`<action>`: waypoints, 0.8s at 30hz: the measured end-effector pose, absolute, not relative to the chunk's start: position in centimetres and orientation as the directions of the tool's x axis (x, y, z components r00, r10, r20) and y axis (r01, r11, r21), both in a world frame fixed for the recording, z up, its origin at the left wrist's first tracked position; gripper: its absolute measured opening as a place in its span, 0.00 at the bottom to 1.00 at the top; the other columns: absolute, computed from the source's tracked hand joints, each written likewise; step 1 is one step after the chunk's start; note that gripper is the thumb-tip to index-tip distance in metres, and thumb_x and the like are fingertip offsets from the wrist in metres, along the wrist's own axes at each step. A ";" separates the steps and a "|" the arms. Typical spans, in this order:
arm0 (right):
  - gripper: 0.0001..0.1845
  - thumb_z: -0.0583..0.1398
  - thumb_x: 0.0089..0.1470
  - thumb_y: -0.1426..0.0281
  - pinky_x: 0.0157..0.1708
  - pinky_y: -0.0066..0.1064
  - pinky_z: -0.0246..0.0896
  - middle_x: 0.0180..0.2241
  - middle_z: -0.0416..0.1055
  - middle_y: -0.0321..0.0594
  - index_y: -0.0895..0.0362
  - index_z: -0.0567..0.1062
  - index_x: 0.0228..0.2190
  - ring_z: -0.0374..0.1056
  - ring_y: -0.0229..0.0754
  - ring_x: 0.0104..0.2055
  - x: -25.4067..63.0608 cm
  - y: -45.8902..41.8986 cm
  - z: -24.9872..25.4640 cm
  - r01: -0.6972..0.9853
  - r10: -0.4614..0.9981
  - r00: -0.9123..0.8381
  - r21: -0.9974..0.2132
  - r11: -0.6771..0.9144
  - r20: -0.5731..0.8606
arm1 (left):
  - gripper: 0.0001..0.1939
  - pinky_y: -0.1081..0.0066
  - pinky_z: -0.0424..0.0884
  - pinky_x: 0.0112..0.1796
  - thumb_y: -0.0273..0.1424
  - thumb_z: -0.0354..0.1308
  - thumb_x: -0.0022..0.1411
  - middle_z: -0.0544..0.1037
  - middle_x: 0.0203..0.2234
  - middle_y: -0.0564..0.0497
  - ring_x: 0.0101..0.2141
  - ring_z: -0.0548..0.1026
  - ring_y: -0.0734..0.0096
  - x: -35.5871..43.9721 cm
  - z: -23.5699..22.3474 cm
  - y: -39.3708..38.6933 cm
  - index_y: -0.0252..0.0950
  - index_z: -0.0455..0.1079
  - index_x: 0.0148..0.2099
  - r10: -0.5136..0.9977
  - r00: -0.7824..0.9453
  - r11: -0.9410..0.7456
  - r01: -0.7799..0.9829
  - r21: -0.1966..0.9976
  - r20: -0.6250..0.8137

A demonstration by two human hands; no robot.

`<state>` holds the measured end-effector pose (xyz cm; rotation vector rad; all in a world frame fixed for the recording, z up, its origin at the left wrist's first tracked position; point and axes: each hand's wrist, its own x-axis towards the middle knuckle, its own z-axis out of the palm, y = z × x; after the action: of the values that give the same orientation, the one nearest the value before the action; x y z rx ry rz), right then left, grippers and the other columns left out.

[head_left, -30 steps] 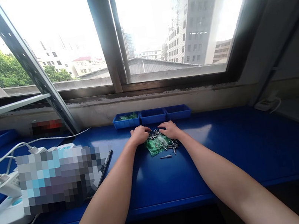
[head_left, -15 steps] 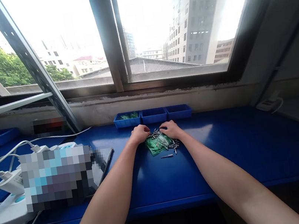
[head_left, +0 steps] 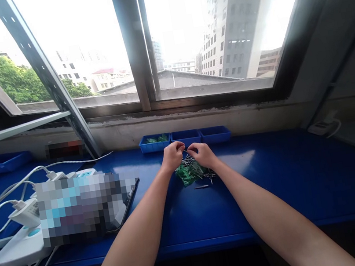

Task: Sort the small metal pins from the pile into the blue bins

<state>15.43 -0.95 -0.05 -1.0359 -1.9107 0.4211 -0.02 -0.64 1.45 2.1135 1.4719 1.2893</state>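
Observation:
My left hand and my right hand are raised just over the far side of a heap of slim silver blind rivets. Their fingertips are pinched close to each other, with a thin blind rivet showing between them; its ends are hidden by the fingers. A crumpled green plastic bag lies among the heaped rivets, below my hands. One single rivet lies apart on the blue table in front of the heap.
Three blue bins stand in a row behind my hands; the left bin holds green bags, the right bin shows bare walls. A white power strip with chargers and cables, and a blurred-out object, occupy the left side.
Both hands have lifted from the sides of the heap and come together, fingertips now nearly meeting around a thin rivet. The view has shifted slightly.

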 end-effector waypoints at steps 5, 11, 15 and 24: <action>0.12 0.58 0.49 0.62 0.29 0.29 0.59 0.27 0.73 0.39 0.58 0.75 0.29 0.64 0.38 0.28 15.4 -1.2 0.0 0.483 0.820 -0.215 -0.672 0.561 0.531 | 0.10 0.73 0.69 0.35 0.31 0.52 0.59 0.78 0.32 0.50 0.33 0.74 0.70 0.1 1.3 -0.7 0.35 0.73 0.37 0.854 0.073 -0.462 0.562 0.687 0.514; 0.16 0.55 0.50 0.59 0.28 0.28 0.59 0.25 0.72 0.38 0.58 0.75 0.26 0.65 0.38 0.27 15.4 -1.3 0.3 0.392 0.853 -0.190 -0.760 0.519 0.485 | 0.11 0.74 0.68 0.34 0.33 0.51 0.59 0.78 0.31 0.50 0.32 0.73 0.70 0.4 1.7 -1.2 0.35 0.73 0.37 0.867 0.083 -0.446 0.570 0.690 0.492; 0.16 0.55 0.49 0.60 0.29 0.29 0.59 0.25 0.73 0.39 0.58 0.75 0.24 0.66 0.39 0.27 15.6 -1.1 0.4 0.381 0.878 -0.147 -0.793 0.476 0.456 | 0.13 0.74 0.69 0.34 0.36 0.51 0.59 0.78 0.30 0.50 0.32 0.74 0.70 0.2 1.6 -1.3 0.34 0.74 0.38 0.859 0.142 -0.486 0.533 0.693 0.493; 0.14 0.60 0.45 0.62 0.33 0.31 0.64 0.28 0.75 0.39 0.58 0.76 0.32 0.69 0.41 0.31 15.8 -0.6 0.0 0.230 0.876 -0.115 -0.845 0.483 0.469 | 0.10 0.74 0.69 0.37 0.32 0.55 0.57 0.78 0.33 0.50 0.33 0.74 0.70 -0.1 1.0 -0.7 0.34 0.75 0.38 0.826 0.176 -0.531 0.562 0.634 0.536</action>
<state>15.79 -0.59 -0.03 -0.9705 -1.6275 0.7326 -0.12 -0.74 1.00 2.1653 1.3263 1.2842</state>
